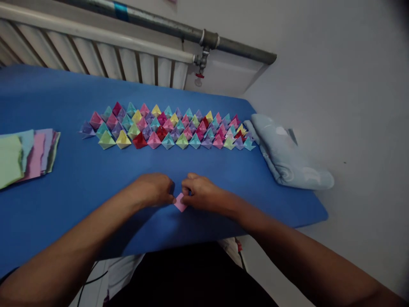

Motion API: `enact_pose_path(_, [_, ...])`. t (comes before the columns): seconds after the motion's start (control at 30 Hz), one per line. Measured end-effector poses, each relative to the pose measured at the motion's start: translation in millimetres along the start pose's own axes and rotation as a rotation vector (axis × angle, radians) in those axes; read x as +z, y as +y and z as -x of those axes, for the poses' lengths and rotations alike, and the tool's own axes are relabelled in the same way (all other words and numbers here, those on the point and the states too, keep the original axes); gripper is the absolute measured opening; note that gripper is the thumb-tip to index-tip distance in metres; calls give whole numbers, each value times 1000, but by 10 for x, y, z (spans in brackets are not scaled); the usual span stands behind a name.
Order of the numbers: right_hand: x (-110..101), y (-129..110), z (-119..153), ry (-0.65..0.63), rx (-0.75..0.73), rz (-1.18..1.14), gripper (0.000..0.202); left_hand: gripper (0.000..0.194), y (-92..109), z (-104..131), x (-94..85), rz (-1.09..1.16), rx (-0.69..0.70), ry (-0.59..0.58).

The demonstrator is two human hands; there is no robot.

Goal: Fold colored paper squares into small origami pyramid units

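A small folded pink paper (180, 202) lies between my two hands near the front edge of the blue table (134, 230). My left hand (159, 189) pinches its left corner, fingers curled. On the opposite corner, my right hand (197, 191) has its thumb and curled fingers closed. Beyond both hands stand rows of small folded paper boats (168, 140) in pink, red, yellow, green, blue and purple.
Stacked coloured paper sheets (11, 157) lie at the left. A folded light blue cloth (281, 149) rests at the right end, beside the wall. Behind the table are a white radiator (105, 59), a metal pipe (166, 27) and a red-handled valve (200, 75).
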State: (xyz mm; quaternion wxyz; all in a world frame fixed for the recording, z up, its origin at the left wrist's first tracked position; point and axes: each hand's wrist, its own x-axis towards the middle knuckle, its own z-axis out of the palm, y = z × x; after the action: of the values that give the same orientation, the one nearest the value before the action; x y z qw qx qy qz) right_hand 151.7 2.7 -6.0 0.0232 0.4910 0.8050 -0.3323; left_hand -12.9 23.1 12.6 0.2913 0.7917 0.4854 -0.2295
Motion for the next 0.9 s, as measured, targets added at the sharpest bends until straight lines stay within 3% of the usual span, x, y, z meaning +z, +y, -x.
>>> enact_pose_path(0.43, [1, 106, 74, 88, 85, -171, 19, 22, 12, -19, -25, 15, -16, 16])
enact_pose_path(0.7, [37, 158, 67, 119, -51, -163, 21, 20, 51, -40, -55, -5, -10, 24])
enact_pose_path(0.77, [75, 185, 95, 163, -59, -196, 20, 19, 111, -32, -42, -13, 33, 86])
enact_pose_path(0.9, [230, 281, 207, 365, 0, -444, 20, 29, 225, -49, 32, -6, 271, 177])
